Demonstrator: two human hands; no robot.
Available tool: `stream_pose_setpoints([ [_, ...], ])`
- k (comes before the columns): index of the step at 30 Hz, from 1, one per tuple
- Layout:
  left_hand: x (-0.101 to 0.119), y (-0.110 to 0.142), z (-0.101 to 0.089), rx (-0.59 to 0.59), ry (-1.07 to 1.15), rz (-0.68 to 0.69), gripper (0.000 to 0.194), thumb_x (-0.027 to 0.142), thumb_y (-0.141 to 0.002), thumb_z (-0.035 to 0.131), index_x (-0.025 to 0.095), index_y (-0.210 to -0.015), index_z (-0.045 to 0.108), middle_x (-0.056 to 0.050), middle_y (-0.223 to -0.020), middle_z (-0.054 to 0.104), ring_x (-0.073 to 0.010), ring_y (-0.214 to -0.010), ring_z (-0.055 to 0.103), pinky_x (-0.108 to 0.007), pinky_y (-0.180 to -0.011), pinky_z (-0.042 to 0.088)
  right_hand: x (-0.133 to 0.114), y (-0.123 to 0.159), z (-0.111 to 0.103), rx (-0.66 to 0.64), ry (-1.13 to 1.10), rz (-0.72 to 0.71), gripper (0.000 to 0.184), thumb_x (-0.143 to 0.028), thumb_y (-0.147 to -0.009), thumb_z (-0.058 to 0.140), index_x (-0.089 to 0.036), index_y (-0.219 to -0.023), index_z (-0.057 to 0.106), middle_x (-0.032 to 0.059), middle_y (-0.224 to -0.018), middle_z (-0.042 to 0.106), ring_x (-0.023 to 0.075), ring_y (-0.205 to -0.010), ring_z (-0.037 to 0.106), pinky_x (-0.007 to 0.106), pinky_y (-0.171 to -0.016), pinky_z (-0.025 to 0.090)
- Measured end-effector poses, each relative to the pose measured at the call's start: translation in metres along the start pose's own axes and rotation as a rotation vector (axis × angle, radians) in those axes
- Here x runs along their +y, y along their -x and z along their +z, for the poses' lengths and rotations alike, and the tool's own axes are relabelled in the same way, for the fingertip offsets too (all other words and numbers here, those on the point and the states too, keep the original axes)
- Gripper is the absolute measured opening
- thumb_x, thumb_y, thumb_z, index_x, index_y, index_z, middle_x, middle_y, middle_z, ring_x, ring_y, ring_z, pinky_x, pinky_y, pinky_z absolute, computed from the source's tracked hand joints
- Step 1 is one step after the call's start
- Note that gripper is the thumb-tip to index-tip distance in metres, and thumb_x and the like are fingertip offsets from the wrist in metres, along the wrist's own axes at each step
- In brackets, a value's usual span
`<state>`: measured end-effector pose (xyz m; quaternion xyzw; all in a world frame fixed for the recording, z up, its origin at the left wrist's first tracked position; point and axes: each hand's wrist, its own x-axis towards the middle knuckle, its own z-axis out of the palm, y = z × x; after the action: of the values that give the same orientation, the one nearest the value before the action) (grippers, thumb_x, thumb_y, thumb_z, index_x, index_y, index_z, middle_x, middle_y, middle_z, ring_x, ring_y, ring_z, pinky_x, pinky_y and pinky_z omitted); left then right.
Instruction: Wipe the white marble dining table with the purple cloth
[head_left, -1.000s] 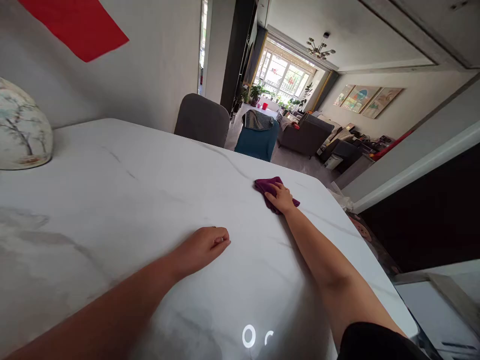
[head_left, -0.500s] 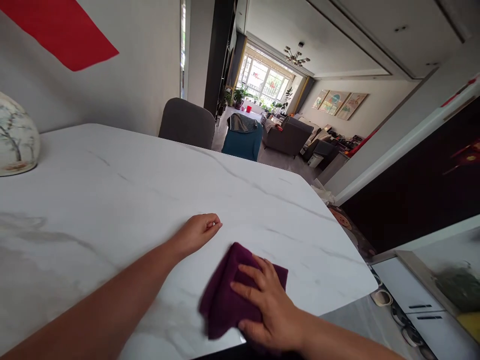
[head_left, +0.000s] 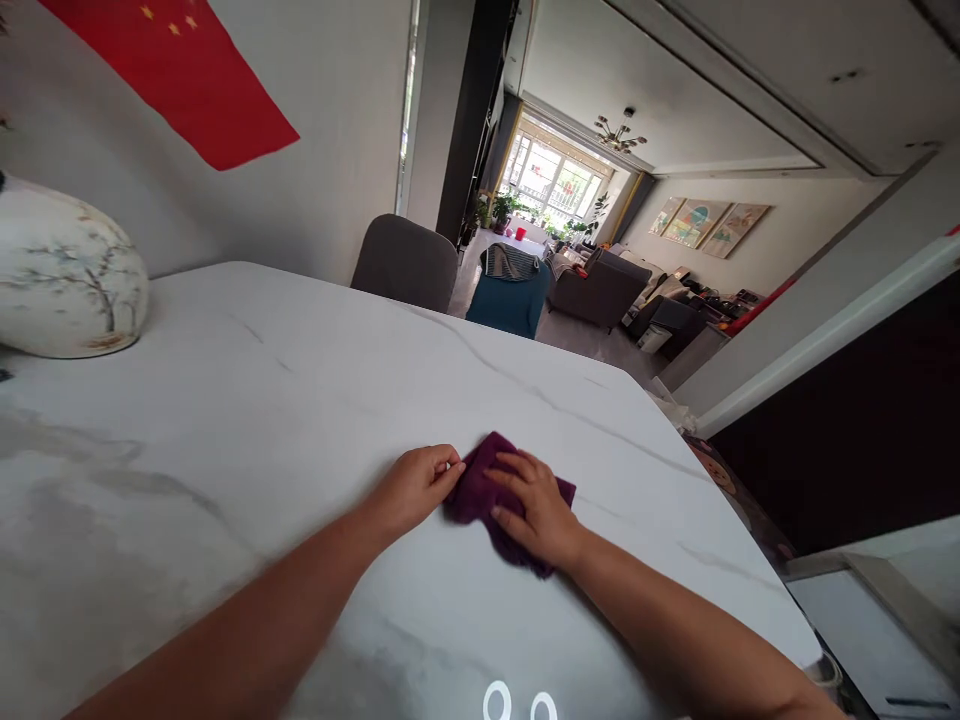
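A folded purple cloth (head_left: 480,488) lies on the white marble-patterned tabletop (head_left: 375,400). Over it, my right hand (head_left: 536,505) is pressed down and holds it, fingers a little spread and the thumb toward me; the palm side is hidden. My left hand (head_left: 424,482) rests on the table just left of the cloth, its fingers curled into a loose fist with nothing visible inside. The fingertips come right up to the cloth's left edge; I cannot tell whether they touch it.
A rounded white vase (head_left: 75,270) with painted branches stands at the table's left, by the wall. Beyond the far edge are a grey chair (head_left: 405,262) and a blue chair (head_left: 510,295). The table's right edge slants toward a cabinet (head_left: 877,630).
My right hand and the cloth have moved forward over the table, away from the near edge, closer to my left hand. The camera view has turned slightly left.
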<state>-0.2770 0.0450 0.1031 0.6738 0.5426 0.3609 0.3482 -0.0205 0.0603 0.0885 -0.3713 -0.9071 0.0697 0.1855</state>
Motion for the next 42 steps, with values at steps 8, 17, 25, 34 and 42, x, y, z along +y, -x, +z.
stream_pose_setpoints([
  [8, -0.003, -0.001, -0.001, 0.066, 0.068, -0.101, 0.029, 0.048, -0.089, 0.046, 0.024, -0.075, 0.053, 0.008, -0.059, 0.034, -0.0130, -0.057, 0.030, -0.029, -0.054, 0.025, 0.083, -0.148, 0.009, 0.045, 0.112, 0.334, 0.050, -0.052, -0.102, 0.053, -0.036, -0.148, 0.061, 0.0031, -0.161, 0.050, 0.0336, -0.147, 0.042, 0.058, -0.119, 0.040],
  [17, -0.003, 0.001, 0.001, 0.007, -0.001, -0.081, 0.024, 0.039, -0.091, 0.045, 0.024, -0.074, 0.053, 0.005, -0.061, 0.044, -0.0147, -0.060, 0.038, -0.031, -0.061, 0.028, 0.151, -0.269, 0.015, 0.037, 0.176, 0.591, 0.056, -0.058, -0.103, 0.044, -0.035, -0.153, 0.054, 0.0024, -0.167, 0.041, 0.0358, -0.145, 0.043, 0.059, -0.116, 0.042],
  [25, -0.003, 0.000, 0.000, -0.019, -0.035, -0.090, 0.020, 0.036, -0.090, 0.047, 0.024, -0.075, 0.054, 0.004, -0.062, 0.047, -0.0161, -0.061, 0.041, -0.032, -0.064, 0.031, 0.149, -0.291, 0.014, 0.024, 0.166, 0.653, 0.061, -0.056, -0.104, 0.040, -0.030, -0.158, 0.048, 0.0104, -0.167, 0.037, 0.0401, -0.145, 0.041, 0.061, -0.118, 0.035],
  [34, -0.003, 0.002, -0.001, -0.009, -0.038, -0.064, 0.021, 0.038, -0.090, 0.048, 0.024, -0.077, 0.056, 0.005, -0.062, 0.045, -0.0147, -0.060, 0.039, -0.030, -0.059, 0.028, 0.106, -0.188, 0.010, -0.035, 0.193, 0.354, 0.077, -0.060, -0.098, 0.057, -0.030, -0.166, 0.035, 0.0130, -0.168, 0.036, 0.0369, -0.151, 0.036, 0.055, -0.122, 0.033],
  [42, -0.007, -0.004, 0.001, 0.095, 0.083, -0.029, 0.027, 0.047, -0.088, 0.051, 0.023, -0.077, 0.056, 0.007, -0.059, 0.038, -0.0131, -0.058, 0.033, -0.029, -0.057, 0.024, 0.035, -0.038, 0.017, 0.078, 0.136, 0.061, 0.071, -0.058, -0.097, 0.061, -0.028, -0.159, 0.044, 0.0172, -0.162, 0.042, 0.0406, -0.150, 0.037, 0.068, -0.119, 0.037],
])
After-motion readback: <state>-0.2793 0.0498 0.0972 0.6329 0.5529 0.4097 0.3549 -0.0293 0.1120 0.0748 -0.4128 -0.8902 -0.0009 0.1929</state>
